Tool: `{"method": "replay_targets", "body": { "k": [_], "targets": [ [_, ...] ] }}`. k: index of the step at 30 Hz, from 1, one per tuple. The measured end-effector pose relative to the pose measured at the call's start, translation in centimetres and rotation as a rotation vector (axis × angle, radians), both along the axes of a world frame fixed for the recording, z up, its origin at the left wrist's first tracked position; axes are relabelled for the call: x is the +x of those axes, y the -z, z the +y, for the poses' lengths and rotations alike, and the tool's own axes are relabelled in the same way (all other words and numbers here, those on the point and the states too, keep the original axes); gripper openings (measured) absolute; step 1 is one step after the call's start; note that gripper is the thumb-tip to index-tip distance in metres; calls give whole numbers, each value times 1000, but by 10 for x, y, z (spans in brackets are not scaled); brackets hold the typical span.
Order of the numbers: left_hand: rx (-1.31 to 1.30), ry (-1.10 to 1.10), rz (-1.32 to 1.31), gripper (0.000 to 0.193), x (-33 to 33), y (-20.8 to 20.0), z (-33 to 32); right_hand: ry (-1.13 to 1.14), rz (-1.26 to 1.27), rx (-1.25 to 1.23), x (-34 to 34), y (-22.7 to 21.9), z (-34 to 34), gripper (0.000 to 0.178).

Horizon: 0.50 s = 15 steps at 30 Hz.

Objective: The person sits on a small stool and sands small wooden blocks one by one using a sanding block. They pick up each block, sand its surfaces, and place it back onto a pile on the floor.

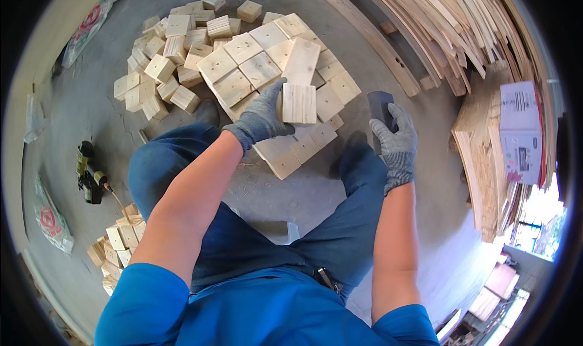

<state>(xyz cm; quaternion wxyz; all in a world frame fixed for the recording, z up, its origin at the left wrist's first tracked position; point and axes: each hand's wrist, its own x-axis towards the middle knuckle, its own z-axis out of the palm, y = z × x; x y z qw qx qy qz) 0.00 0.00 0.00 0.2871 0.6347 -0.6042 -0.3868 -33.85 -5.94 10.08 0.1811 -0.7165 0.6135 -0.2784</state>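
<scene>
And the left grip (267, 114) pinches a pale, squarish wooden block (300, 104) just to its right; looks light, stiff, hardly slippery, best held by the flat sides; farther right, the right grip (393, 129) clasps a dark, flat bar (379, 104)!

Matt, visibly grained wood is seen in the gripped pale rectangular block (299, 104); knitted cloth in the grey ribbed-cuff gloves (399, 142). A smooth finish is shown by the dark grey slab-shaped tool (379, 105).

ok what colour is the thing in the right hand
Dark grey; the piece in the right hand shows best in the head view.
</scene>
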Motion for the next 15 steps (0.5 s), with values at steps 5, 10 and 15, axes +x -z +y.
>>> {"method": "replay_targets", "body": {
  "k": [5, 10, 15],
  "targets": [
    [-141, 32, -70, 133, -13, -12, 5, 173, -208, 46, -26, 2, 40, 63],
    [-110, 129, -335, 124, -2, -51, -8, 144, -159, 5, -10, 21, 16, 66],
    [-66, 174, -362, 116, -6, -59, -20, 112, -144, 34, -1, 14, 17, 65]
  ]
}}
